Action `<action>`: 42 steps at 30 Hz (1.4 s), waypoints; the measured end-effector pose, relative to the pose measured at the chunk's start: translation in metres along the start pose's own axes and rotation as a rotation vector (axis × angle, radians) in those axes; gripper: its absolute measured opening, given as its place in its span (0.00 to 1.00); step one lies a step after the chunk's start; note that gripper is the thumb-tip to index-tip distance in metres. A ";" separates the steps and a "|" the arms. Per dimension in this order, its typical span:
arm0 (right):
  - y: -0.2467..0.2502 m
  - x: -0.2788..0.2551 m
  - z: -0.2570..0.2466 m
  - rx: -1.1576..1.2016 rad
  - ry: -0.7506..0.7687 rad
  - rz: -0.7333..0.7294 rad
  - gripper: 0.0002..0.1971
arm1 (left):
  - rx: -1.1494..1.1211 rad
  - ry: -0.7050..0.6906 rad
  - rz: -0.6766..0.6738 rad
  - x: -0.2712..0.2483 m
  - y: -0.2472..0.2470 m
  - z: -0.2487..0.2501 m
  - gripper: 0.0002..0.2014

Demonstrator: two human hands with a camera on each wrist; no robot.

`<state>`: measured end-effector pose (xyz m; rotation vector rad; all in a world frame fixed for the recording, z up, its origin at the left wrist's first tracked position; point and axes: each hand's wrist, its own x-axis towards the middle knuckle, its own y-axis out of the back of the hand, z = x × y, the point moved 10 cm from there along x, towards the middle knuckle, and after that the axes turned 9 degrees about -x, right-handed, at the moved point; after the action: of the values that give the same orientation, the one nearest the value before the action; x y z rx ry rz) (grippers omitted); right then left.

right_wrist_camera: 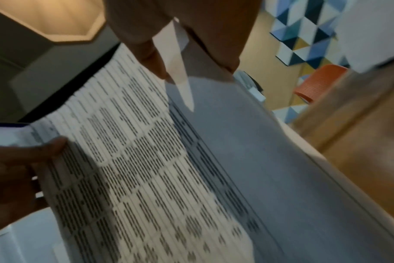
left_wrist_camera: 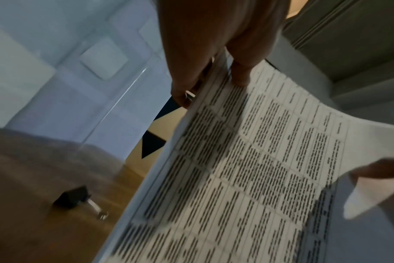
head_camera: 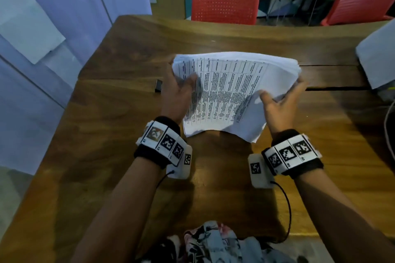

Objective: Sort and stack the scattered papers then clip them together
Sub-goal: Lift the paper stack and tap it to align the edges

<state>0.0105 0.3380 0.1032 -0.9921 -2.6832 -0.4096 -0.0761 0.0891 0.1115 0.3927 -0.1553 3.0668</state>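
both hands grip paper stack (head_camera: 230, 92) above surface (head_camera: 119, 134): left hand (head_camera: 178, 94) pinches left edge, right hand (head_camera: 280, 104) right edge; binder clip (head_camera: 158, 86) lies left.

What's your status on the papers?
Left hand and right hand grip the papers above the table. Clip lies unused, left of the stack. Nothing in the way.
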 end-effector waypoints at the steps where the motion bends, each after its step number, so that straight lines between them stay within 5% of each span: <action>1: 0.004 0.005 -0.019 0.007 0.095 0.033 0.33 | 0.032 -0.087 -0.005 0.002 -0.003 0.013 0.24; 3: 0.006 0.014 -0.046 -0.087 0.266 0.076 0.34 | 0.170 -0.278 -0.018 0.006 -0.009 0.035 0.30; 7: -0.012 0.027 -0.062 -0.346 0.369 -0.013 0.22 | 0.449 -0.425 -0.013 0.010 -0.014 0.050 0.15; 11: -0.012 0.034 -0.045 -0.238 0.264 -0.056 0.27 | 0.427 -0.341 -0.021 0.015 -0.010 0.039 0.16; 13: -0.011 0.034 -0.021 -0.074 0.119 -0.072 0.30 | 0.286 -0.181 0.002 0.016 -0.008 0.023 0.19; 16: -0.020 0.028 0.018 -0.011 -0.109 -0.120 0.24 | 0.146 0.063 0.051 0.012 -0.009 -0.009 0.22; 18: -0.023 0.031 0.026 -0.011 -0.145 -0.098 0.22 | 0.081 0.082 0.077 0.010 -0.011 -0.013 0.18; 24: -0.008 0.045 0.009 0.107 -0.047 -0.057 0.20 | -0.119 0.000 0.071 0.017 -0.008 0.003 0.16; 28: -0.013 0.044 0.012 0.119 -0.096 -0.103 0.20 | -0.115 0.069 -0.063 0.015 -0.024 -0.003 0.34; 31: -0.016 0.048 0.012 0.130 -0.110 -0.099 0.21 | -0.146 0.083 -0.074 0.018 -0.026 -0.007 0.37; 34: -0.007 0.052 -0.010 0.097 0.052 -0.024 0.26 | -0.160 0.070 -0.034 0.019 -0.020 -0.008 0.39; 38: -0.008 0.048 -0.035 -0.116 0.258 -0.003 0.34 | -0.141 0.074 -0.018 0.018 -0.020 -0.008 0.35; 42: -0.004 0.049 -0.027 -0.111 0.233 0.029 0.33 | -0.106 0.121 -0.038 0.020 -0.022 -0.019 0.27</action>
<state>-0.0246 0.3553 0.1442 -0.9475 -2.4571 -0.6325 -0.0988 0.1134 0.0998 0.2013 -0.2997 3.0177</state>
